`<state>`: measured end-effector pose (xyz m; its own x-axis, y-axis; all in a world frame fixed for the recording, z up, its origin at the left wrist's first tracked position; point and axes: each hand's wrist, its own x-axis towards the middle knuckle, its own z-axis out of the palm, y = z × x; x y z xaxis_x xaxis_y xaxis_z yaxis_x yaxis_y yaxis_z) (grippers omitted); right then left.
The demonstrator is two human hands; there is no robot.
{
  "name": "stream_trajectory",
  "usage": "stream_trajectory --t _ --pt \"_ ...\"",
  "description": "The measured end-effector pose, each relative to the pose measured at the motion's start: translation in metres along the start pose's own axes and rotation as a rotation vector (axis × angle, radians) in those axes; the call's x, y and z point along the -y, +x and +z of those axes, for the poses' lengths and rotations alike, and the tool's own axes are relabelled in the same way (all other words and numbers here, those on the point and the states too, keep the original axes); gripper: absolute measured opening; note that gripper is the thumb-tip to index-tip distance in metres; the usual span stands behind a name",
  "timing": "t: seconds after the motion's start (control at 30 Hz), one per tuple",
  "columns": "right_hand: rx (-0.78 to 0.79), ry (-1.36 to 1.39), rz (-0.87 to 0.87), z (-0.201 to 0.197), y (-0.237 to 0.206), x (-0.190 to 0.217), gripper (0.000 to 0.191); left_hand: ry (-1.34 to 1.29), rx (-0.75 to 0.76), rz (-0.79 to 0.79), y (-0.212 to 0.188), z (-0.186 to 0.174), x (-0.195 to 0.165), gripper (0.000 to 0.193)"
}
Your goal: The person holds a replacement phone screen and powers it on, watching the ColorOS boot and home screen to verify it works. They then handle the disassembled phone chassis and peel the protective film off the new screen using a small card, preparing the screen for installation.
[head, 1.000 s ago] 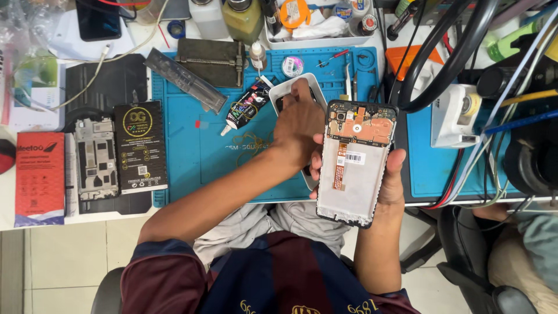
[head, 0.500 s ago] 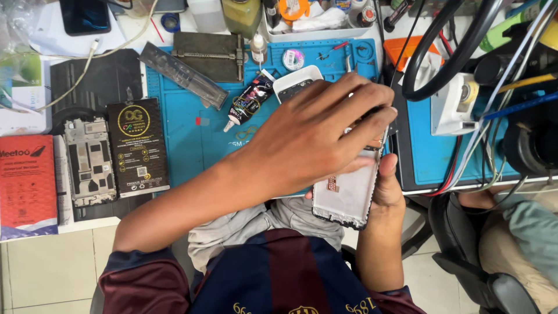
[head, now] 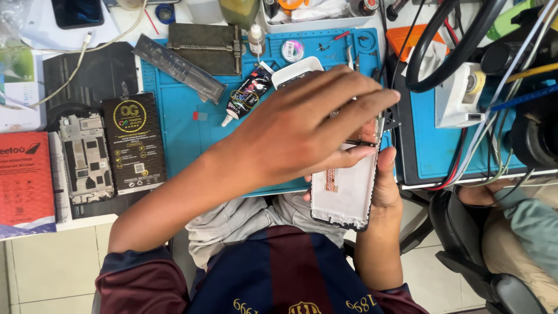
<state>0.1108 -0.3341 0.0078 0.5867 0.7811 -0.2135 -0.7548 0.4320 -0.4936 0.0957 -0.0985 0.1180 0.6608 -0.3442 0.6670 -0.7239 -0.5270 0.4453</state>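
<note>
Far left on bench: red box (head: pixel 24 177), bare phone frame (head: pixel 86 158), black flat package (head: pixel 133 142), all just beside one another; further right on blue mat (head: pixel 186 125), black glue tube (head: pixel 247 94) lying tilted. Left hand (head: pixel 302 125) spread flat, fingers extended, laid over upper part of phone screen assembly (head: pixel 344 195), not clenched. Right hand (head: pixel 385 180) grasping assembly's right edge, thumb along rim, assembly held above lap at bench edge, inner side up
</note>
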Motion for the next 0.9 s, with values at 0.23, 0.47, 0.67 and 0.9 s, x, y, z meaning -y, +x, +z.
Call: stream_trajectory --t 0.23,0.47,0.67,0.9 --pt "-0.013 -0.025 0.054 -0.021 -0.002 0.015 0.126 -0.095 -0.235 -0.05 0.007 0.009 0.012 0.057" --pt "-0.159 -0.16 -0.139 -0.046 -0.035 0.064 0.126 0.067 -0.093 -0.276 0.0 0.054 0.066 0.055" --pt "-0.213 -0.256 -0.143 -0.057 -0.042 0.071 0.131 0.127 0.332 -0.544 -0.005 0.127 0.071 0.033" --pt "-0.072 -0.229 -0.09 -0.039 -0.02 0.066 0.131 0.254 0.342 -0.659 -0.011 0.134 0.056 0.066"
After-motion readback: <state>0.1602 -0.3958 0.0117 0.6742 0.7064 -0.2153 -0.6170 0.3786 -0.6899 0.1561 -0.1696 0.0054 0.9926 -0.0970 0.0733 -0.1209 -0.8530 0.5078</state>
